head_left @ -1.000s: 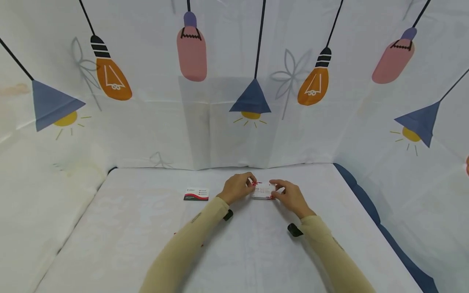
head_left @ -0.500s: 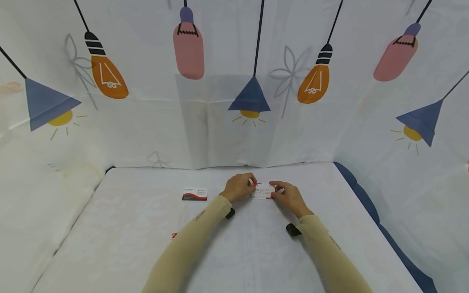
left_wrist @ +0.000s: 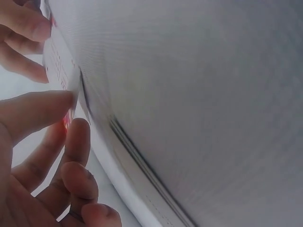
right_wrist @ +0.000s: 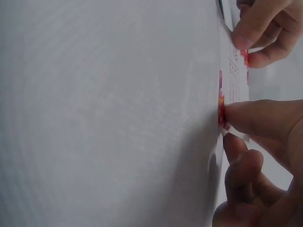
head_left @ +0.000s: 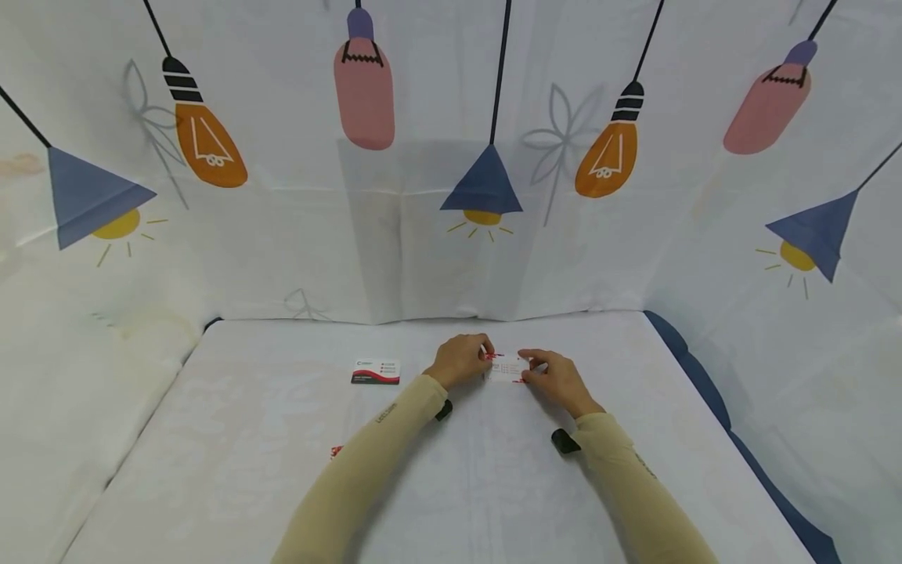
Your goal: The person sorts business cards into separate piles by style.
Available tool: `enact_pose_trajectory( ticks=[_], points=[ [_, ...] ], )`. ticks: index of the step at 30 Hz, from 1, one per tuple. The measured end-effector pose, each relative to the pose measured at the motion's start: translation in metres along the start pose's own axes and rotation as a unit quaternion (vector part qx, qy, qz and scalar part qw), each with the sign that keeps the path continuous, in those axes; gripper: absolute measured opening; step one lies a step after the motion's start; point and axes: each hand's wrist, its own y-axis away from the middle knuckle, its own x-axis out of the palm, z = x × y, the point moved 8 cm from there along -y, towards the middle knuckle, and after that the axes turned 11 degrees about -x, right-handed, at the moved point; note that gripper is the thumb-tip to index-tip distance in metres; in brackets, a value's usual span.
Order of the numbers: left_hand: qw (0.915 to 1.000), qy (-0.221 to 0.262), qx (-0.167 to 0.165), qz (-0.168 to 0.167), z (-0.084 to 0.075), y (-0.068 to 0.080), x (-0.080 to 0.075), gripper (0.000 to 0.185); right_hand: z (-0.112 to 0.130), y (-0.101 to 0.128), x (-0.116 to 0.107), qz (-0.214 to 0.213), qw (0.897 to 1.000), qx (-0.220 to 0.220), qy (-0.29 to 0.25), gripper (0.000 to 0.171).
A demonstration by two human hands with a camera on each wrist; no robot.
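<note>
A white business card [head_left: 507, 367] with red corner patterns and small print lies near the table's far edge, between both hands. My left hand [head_left: 460, 362] pinches its left end; in the left wrist view that hand's thumb [left_wrist: 47, 111] presses on the card's edge, with the index finger opposite. At the other end, my right hand [head_left: 560, 382] grips the card between thumb and fingers. The right wrist view shows the right thumb [right_wrist: 255, 116] over a red corner of the card [right_wrist: 234, 80]. Whether several cards are stacked there, I cannot tell.
Left of the hands lies another card [head_left: 376, 371], white and black with a red wave. A red-patterned piece [head_left: 336, 452] peeks out beside the left sleeve [head_left: 373, 462], mostly hidden. The white table [head_left: 211, 470] meets a lamp-printed cloth wall [head_left: 437, 266] at the back.
Both hands stay on the white card with hardly any movement. The head view has shifted slightly, and more of the red-patterned piece shows beside the left sleeve than a second ago.
</note>
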Motion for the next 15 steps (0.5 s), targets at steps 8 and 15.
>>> enact_pose_trajectory(
  ticks=[8, 15],
  points=[
    [0.9994, -0.032, -0.008, 0.003, -0.0002, -0.0008, 0.0025, 0.018, -0.0026, -0.0022, 0.0035, 0.016, 1.0, -0.002, 0.015, 0.042],
    [0.9992, -0.035, -0.014, 0.014, 0.0006, -0.0021, 0.0037, 0.021, -0.0053, -0.0015, 0.0043, 0.022, 0.999, 0.008, 0.027, 0.04]
  ],
)
